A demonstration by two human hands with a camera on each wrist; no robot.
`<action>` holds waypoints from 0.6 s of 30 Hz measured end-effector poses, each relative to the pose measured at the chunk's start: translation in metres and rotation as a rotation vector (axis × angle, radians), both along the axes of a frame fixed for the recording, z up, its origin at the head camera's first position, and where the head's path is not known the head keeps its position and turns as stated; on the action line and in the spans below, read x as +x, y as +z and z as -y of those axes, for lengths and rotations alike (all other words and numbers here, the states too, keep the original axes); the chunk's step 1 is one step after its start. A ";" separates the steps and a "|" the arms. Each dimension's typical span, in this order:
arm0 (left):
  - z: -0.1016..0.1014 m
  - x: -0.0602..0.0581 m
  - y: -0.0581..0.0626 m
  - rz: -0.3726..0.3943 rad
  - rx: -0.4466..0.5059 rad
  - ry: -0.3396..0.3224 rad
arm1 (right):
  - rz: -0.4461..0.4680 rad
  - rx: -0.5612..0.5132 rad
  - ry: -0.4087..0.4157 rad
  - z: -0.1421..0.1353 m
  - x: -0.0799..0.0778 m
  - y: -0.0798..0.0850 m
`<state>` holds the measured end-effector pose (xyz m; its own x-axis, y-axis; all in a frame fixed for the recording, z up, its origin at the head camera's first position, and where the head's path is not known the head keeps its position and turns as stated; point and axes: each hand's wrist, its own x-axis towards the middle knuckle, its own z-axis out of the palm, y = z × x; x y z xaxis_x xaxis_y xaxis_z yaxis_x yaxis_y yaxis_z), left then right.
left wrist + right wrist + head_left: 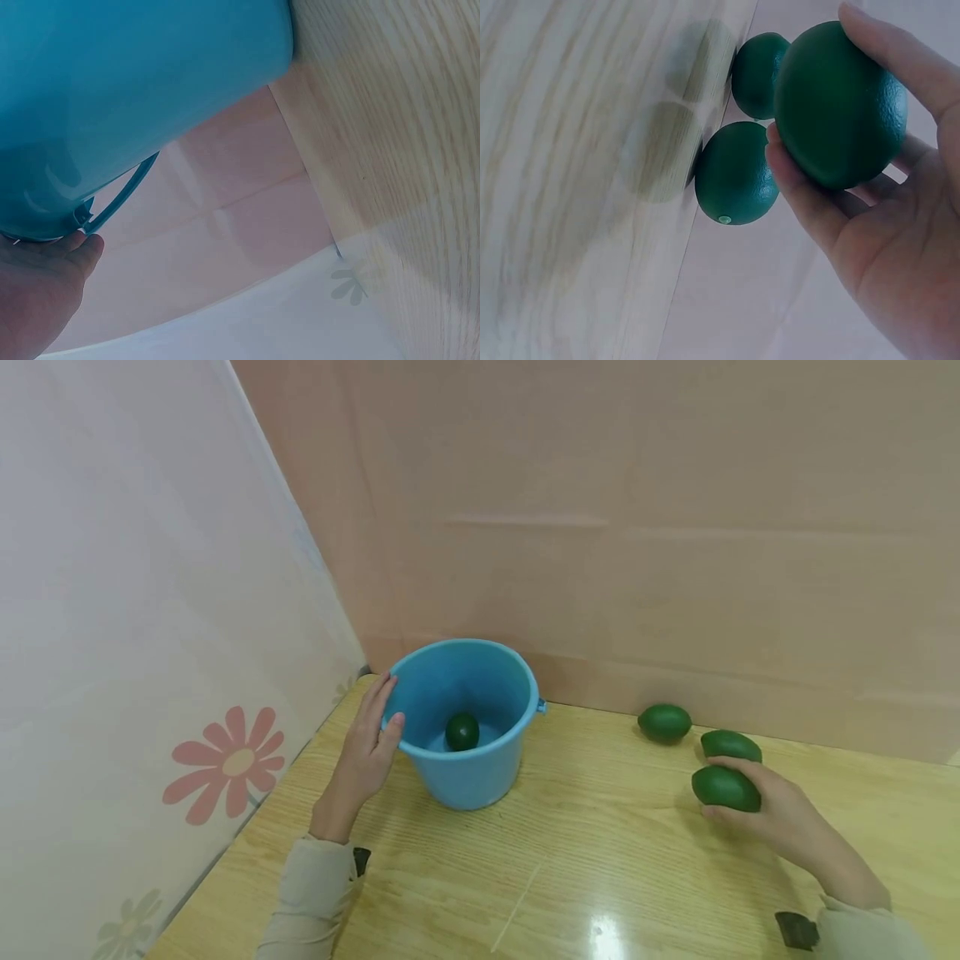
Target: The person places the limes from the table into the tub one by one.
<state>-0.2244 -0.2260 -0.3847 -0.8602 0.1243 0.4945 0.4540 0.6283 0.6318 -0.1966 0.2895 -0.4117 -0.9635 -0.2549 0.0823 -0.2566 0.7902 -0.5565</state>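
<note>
A blue bucket stands upright on the wooden table, with one dark green oval fruit inside at the bottom. My left hand rests against the left side of its rim, fingers fairly straight. Seen from the left wrist, fingertips touch the bucket beside its handle. In my right hand, thumb and fingers grip another green oval fruit, held above the table. Two similar fruits, one farther left and one just behind the held fruit, lie near the wall.
A brownish-pink covered wall rises along the table's back edge. On the left, a pale sheet with a printed red flower borders the wooden tabletop. The bucket's handle lug juts out on its right.
</note>
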 end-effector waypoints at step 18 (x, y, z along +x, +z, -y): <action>-0.001 0.000 0.002 0.003 0.005 -0.010 | -0.070 -0.046 0.035 0.031 -0.004 0.019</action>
<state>-0.2240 -0.2254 -0.3829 -0.8605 0.1309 0.4924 0.4584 0.6206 0.6361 -0.2007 0.2582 -0.3925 -0.9455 -0.2828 0.1615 -0.3232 0.7541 -0.5717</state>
